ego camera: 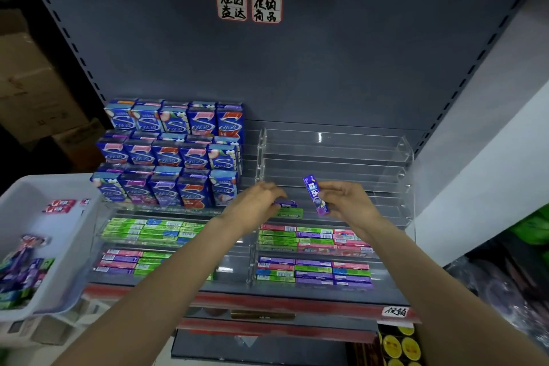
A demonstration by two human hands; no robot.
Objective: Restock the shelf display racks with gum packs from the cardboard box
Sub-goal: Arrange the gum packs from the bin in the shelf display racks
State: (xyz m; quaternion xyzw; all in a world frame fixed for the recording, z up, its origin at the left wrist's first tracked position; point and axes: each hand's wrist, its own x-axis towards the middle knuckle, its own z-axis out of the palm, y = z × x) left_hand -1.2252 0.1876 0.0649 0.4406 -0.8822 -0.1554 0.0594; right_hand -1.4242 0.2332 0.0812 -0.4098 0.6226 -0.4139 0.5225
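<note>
Shelf edge [285, 300]: red strip running across the near foreground; a small handwritten tag [395, 311] is sitting at its right end.
White bin [59, 246]: standing at the near left, beside the racks; loose purple, blue and green gum packs [20, 270] are lying in its near end, and two red packs [59, 206] are lying farther back.
Lower rack tiers [315, 264]: flat gum packs in green, pink, purple and blue are lying in rows, barcodes facing up, on both the left and right clear racks.
Left hand [255, 206]: reaching in over the right rack's middle tier; fingers are curling down onto a small purple pack [286, 204] and pinching it, just above a green pack [289, 213] lying on that tier.
Right hand [346, 202]: hovering just right of the left hand; thumb and fingers are gripping a purple gum pack [315, 194], holding it nearly upright and slightly tilted, clear of the rack.
Clear acrylic rack [335, 157]: stepped tiers rising behind both hands at the right.
Blue boxed gum [172, 154]: standing upright in three stepped rows on the left rack's upper tiers.
Back panel [297, 68]: dark grey; two handwritten labels [249, 7] are sticking side by side high up.
</note>
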